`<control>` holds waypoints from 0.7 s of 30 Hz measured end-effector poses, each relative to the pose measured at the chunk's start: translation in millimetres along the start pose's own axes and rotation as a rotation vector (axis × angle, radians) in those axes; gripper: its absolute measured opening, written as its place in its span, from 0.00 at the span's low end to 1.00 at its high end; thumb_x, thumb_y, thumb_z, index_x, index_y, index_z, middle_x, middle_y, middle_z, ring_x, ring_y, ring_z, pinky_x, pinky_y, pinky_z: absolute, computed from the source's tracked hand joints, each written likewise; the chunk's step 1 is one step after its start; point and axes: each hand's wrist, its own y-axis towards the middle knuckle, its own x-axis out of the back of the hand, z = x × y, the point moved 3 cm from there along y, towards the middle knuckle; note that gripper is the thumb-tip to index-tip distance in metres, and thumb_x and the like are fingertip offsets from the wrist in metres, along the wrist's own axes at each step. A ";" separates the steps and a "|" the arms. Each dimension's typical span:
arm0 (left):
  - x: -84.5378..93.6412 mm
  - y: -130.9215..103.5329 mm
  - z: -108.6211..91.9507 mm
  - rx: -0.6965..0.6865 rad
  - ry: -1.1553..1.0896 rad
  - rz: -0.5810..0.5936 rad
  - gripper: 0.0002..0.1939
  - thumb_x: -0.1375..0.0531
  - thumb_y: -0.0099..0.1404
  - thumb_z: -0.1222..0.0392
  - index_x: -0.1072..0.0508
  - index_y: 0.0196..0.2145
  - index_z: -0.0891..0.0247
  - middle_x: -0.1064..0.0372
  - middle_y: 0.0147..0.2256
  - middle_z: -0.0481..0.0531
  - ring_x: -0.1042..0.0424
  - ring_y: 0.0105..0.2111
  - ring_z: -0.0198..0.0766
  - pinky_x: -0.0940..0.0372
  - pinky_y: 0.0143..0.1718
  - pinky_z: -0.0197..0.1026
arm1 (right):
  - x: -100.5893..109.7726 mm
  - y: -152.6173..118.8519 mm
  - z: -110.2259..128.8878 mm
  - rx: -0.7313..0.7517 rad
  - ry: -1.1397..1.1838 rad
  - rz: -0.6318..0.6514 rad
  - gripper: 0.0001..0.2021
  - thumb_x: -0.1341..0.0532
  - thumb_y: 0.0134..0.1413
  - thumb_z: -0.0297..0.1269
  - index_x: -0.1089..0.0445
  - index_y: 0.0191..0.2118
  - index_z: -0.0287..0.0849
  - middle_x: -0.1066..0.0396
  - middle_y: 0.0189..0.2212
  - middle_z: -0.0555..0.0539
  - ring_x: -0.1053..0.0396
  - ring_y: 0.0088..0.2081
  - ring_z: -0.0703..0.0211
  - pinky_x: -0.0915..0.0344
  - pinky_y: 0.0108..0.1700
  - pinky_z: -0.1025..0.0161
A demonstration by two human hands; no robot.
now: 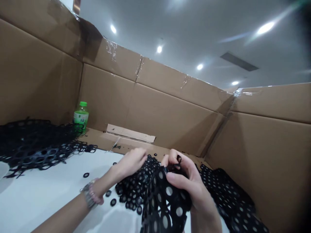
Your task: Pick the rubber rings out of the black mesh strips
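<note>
Black mesh (36, 145) leftmost on tabletop (60, 197). Your left grip (133, 161) curled by loose discs (136, 187); cannot tell if holding any. Dotted sheet (175, 195) pinched at top in your right grip (194, 181); firm pinch near worked edge should limit swing. Stack (225, 189) rightmost.

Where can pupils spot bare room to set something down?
Free: the white tabletop between the black netting and left forearm, apart from stray discs; a smaller patch between that forearm and the held dotted sheet. Crowded: the disc pile beside the left hand, and the right side, under the dotted heap.
</note>
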 end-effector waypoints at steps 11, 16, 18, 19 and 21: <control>68.0 -35.8 -65.6 -0.944 -0.108 -0.452 0.12 0.45 0.60 0.67 0.31 0.43 0.64 0.31 0.35 0.54 0.32 0.34 0.36 0.36 0.34 0.39 | -5.2 2.3 1.7 -0.093 0.223 -0.004 0.14 0.35 0.38 0.30 0.44 0.26 0.42 0.37 0.24 0.54 0.43 0.26 0.67 0.46 0.29 0.69; 66.3 -35.3 -75.9 -0.896 0.027 -0.441 0.08 0.45 0.61 0.68 0.33 0.40 0.65 0.31 0.31 0.52 0.33 0.33 0.35 0.36 0.33 0.38 | -2.5 2.5 0.3 -0.077 0.230 -0.025 0.13 0.35 0.38 0.30 0.44 0.26 0.42 0.35 0.26 0.53 0.41 0.27 0.66 0.45 0.30 0.69; 66.5 -35.1 -80.0 -0.862 0.084 -0.378 0.05 0.47 0.62 0.68 0.34 0.36 0.65 0.32 0.29 0.53 0.35 0.30 0.35 0.37 0.32 0.38 | -4.0 3.1 -0.6 -0.080 0.213 -0.010 0.13 0.35 0.37 0.30 0.43 0.25 0.42 0.35 0.26 0.53 0.41 0.27 0.66 0.45 0.29 0.69; 66.4 -35.4 -81.2 -0.850 0.123 -0.336 0.04 0.48 0.63 0.69 0.34 0.35 0.65 0.33 0.28 0.52 0.35 0.29 0.35 0.37 0.31 0.37 | -4.3 3.6 -0.6 -0.086 0.214 -0.005 0.13 0.35 0.37 0.29 0.43 0.25 0.42 0.35 0.26 0.53 0.41 0.27 0.66 0.45 0.30 0.69; 67.7 -37.0 -82.1 -0.863 0.188 -0.277 0.06 0.51 0.63 0.71 0.35 0.35 0.65 0.33 0.27 0.52 0.36 0.28 0.35 0.37 0.31 0.37 | -0.7 4.6 1.5 -0.093 0.262 -0.032 0.12 0.36 0.37 0.29 0.43 0.25 0.42 0.36 0.25 0.53 0.40 0.26 0.65 0.44 0.29 0.68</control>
